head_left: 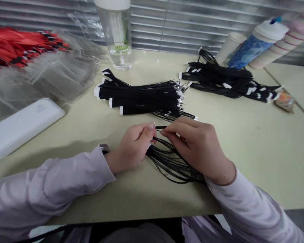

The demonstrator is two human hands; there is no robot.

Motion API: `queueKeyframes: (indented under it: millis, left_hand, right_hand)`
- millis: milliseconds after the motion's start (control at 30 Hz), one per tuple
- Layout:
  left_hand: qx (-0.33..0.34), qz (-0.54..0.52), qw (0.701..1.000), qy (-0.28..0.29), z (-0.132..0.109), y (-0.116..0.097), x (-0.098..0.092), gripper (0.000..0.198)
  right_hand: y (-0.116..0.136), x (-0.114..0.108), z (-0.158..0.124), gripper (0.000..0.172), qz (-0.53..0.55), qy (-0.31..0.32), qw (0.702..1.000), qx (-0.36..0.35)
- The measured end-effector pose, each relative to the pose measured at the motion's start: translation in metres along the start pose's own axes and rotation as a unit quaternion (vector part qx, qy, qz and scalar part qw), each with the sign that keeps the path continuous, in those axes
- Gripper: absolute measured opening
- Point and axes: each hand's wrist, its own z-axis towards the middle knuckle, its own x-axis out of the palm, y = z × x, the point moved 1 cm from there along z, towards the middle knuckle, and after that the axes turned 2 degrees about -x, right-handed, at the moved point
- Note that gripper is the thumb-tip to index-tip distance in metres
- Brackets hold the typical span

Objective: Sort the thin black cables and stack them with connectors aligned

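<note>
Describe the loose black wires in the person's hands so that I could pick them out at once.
On the pale green desk, find the big bundle of black wires. Just below it, the left hand and right hand pinch a small loose bunch of thin black wires. Unlike that bundle and the second bundle to its right, the held strands fan out from the fingers.

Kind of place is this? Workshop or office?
Likely a small hand-assembly bench in an office-like room rather than a factory: batches of thin black wires with white-tagged ends lie on a pale table, next to clear plastic bags, and a drinking bottle stands nearby.
</note>
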Motion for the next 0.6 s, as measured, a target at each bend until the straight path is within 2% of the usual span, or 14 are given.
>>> queueKeyframes:
  millis: [167, 333, 400, 533, 600]
  left_hand:
    - [0.024, 0.017, 0.999, 0.021, 0.001, -0.003, -0.001, 0.041]
    - [-0.007, -0.003, 1.000, 0.023, 0.001, 0.002, -0.001, 0.041]
    - [-0.037, -0.038, 0.999, 0.009, 0.003, 0.005, 0.000, 0.040]
    - [-0.096, -0.112, 0.988, -0.053, 0.007, 0.009, 0.002, 0.043]
    - [-0.107, -0.133, 0.982, -0.079, 0.010, 0.009, 0.003, 0.044]
  right_hand:
    - [0.001, 0.006, -0.003, 0.014, -0.007, -0.015, 1.000, -0.015]
    - [-0.003, 0.008, -0.002, 0.013, -0.051, -0.011, 0.998, -0.017]
    - [-0.004, 0.001, 0.000, 0.006, -0.084, -0.013, 0.996, -0.005]
    - [-0.001, -0.026, 0.000, 0.027, -0.146, -0.063, 0.987, 0.024]
    - [0.000, -0.037, -0.002, 0.035, -0.151, -0.024, 0.988, 0.039]
